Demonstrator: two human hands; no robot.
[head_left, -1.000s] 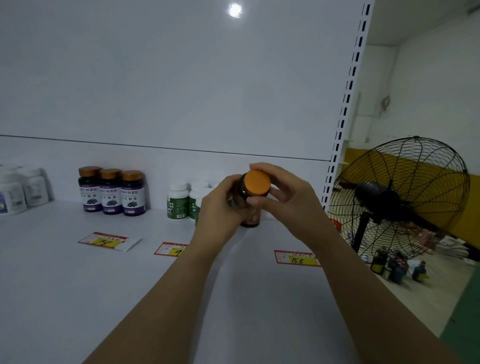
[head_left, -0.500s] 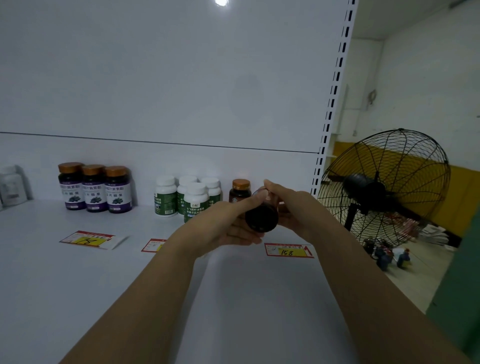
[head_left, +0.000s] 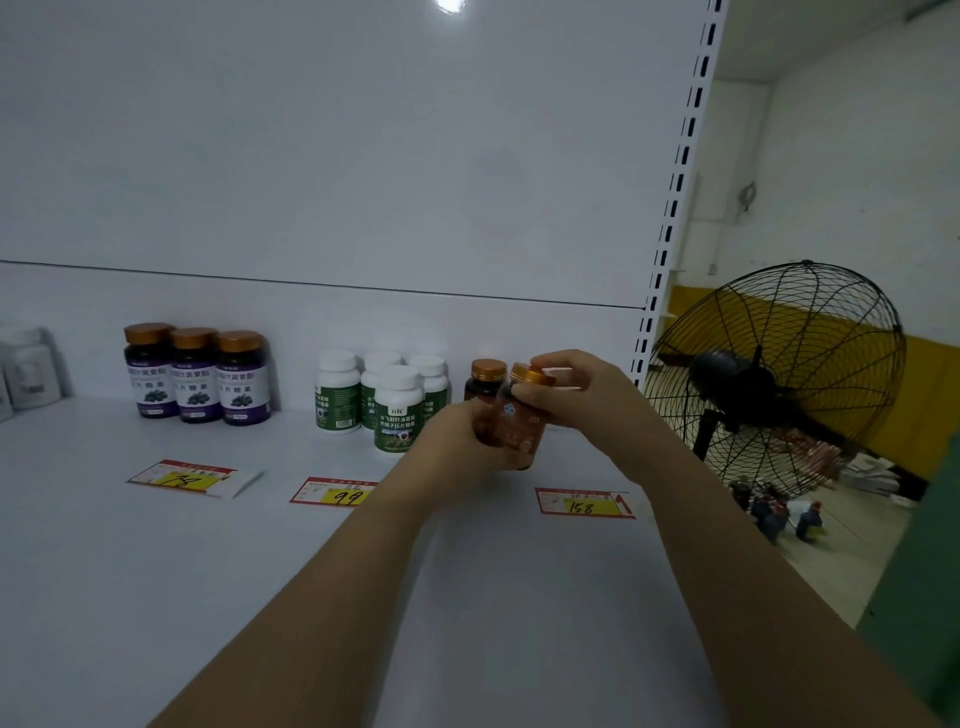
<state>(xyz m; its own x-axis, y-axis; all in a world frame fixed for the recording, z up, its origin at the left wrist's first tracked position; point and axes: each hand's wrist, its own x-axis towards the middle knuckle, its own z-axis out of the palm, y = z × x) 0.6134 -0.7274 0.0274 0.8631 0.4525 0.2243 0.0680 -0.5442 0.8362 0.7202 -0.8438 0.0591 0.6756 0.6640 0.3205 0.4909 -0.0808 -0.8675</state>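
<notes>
I hold a brown bottle (head_left: 519, 423) with an orange cap in both hands, above the white shelf (head_left: 156, 545). It is nearly upright, tilted a little, with its label turned toward me. My left hand (head_left: 457, 441) grips its lower body from the left. My right hand (head_left: 576, 387) pinches the cap and shoulder from the right. A second brown bottle with an orange cap (head_left: 485, 379) stands behind it at the back of the shelf.
Several white bottles with green labels (head_left: 400, 408) stand left of my hands. Three purple-labelled bottles (head_left: 197, 374) stand further left. Price tags 99 (head_left: 337, 492) and 158 (head_left: 584, 503) lie on the shelf. A black floor fan (head_left: 774, 379) stands right of the shelf upright (head_left: 670, 218).
The bottle went from cap toward me, to lying on its side with its base toward me, to nearly upright with its label facing me. Both hands stayed on it.
</notes>
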